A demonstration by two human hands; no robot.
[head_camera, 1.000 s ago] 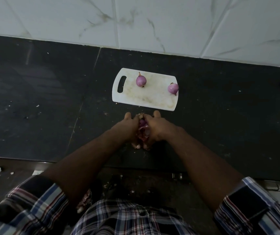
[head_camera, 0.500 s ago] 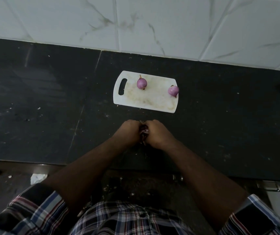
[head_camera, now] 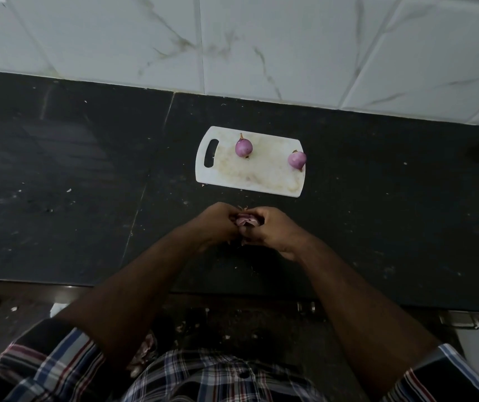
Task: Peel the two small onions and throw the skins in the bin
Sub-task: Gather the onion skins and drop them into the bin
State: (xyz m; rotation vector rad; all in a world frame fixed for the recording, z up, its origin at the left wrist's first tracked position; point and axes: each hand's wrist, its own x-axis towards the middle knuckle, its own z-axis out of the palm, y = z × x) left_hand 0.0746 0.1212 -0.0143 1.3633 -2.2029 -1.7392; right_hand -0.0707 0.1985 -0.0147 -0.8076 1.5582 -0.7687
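Observation:
Two small peeled purple onions sit on a white cutting board [head_camera: 226,172]: one onion [head_camera: 243,147] near the handle slot, the other onion [head_camera: 296,159] at the board's right edge. In front of the board, over the black counter, my left hand [head_camera: 218,224] and my right hand [head_camera: 273,227] are pressed together, fingers curled round a bunch of pink onion skins [head_camera: 244,221]. Only a small part of the skins shows between the hands.
The black stone counter [head_camera: 73,184] runs left to right under a white tiled wall [head_camera: 232,39]. Its front edge lies just below my forearms. Scraps of skin lie on the dark floor [head_camera: 232,329] below. No bin is in view.
My fingers have closed in round the skins, which now show less between the hands. The onions and board have not moved.

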